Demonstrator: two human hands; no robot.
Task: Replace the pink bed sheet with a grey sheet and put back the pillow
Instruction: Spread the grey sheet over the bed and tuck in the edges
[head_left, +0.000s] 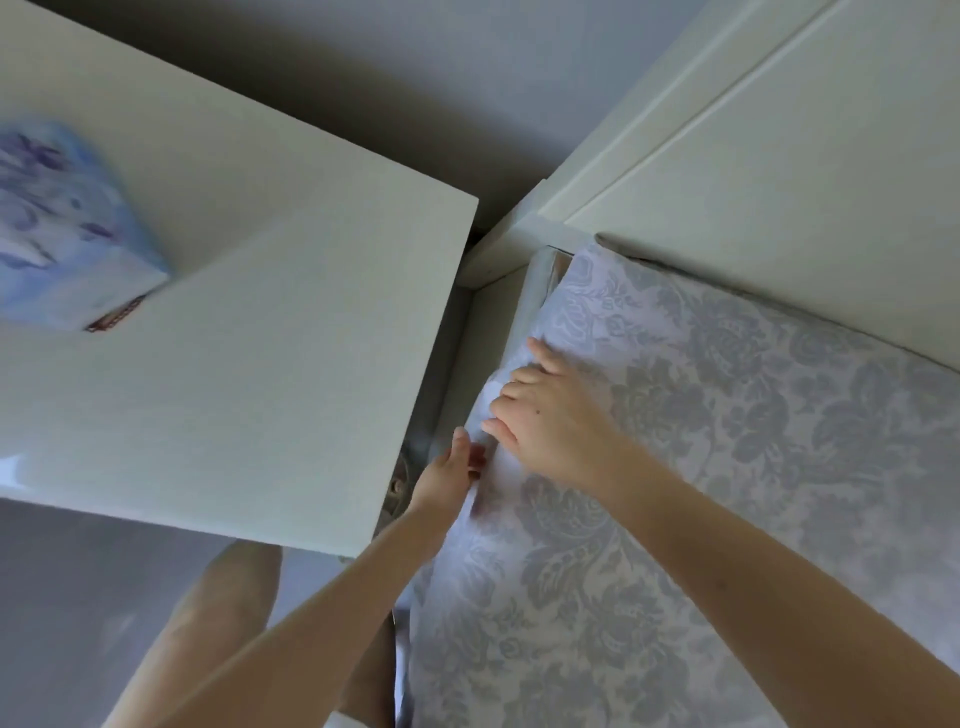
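A grey sheet (701, 467) with a floral damask pattern covers the mattress on the right. My right hand (545, 410) lies on the sheet at the mattress's left edge, fingers curled over the fold. My left hand (449, 478) is just below it in the narrow gap beside the mattress, its fingers pinching the sheet's hanging edge. No pillow or pink sheet is in view.
A white bedside table (249, 332) stands close on the left, leaving only a narrow gap to the bed. A blue floral tissue box (67, 228) sits on it. The white headboard (753, 156) rises at the back right. My legs (208, 623) show below.
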